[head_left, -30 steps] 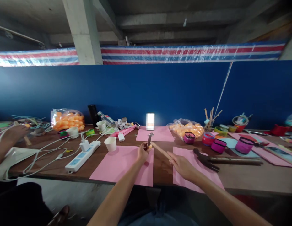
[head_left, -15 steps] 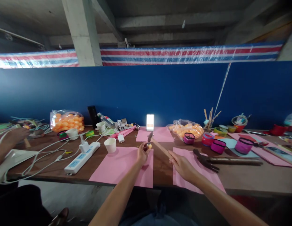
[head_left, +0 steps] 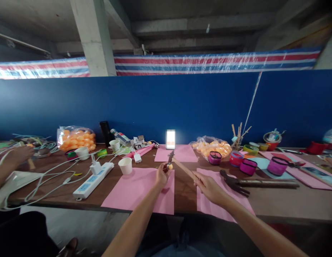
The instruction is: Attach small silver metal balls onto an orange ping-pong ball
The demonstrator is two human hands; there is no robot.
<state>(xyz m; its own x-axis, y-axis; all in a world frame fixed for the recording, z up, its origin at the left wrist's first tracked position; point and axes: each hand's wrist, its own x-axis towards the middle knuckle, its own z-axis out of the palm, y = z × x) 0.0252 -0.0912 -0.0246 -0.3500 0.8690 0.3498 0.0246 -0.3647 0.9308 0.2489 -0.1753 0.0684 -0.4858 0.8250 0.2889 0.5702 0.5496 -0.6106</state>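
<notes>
My left hand (head_left: pixel 162 174) is closed around a small ball (head_left: pixel 170 166), yellow-orange with a dark, shiny part on top; the fingers cover some of it. My right hand (head_left: pixel 206 184) grips the pale wooden handle of a small hammer (head_left: pixel 185 169). Its narrow dark head is just above the ball, and I cannot tell whether they touch. Under my left hand lies a pink sheet (head_left: pixel 134 189). Another pink sheet (head_left: pixel 218 198) is beneath my right forearm, with a claw hammer (head_left: pixel 235 183) partly on it.
To the left are a white power strip (head_left: pixel 93 181), loose cables, a paper cup (head_left: pixel 125 166) and a bag of orange balls (head_left: pixel 77 138). A second bag (head_left: pixel 212 147) and purple containers (head_left: pixel 248 166) stand at right. Another person's hand (head_left: pixel 20 155) works at far left.
Both my hands keep nearly the same position, still holding the ball and the small hammer. The other person's hand at far left has shifted slightly.
</notes>
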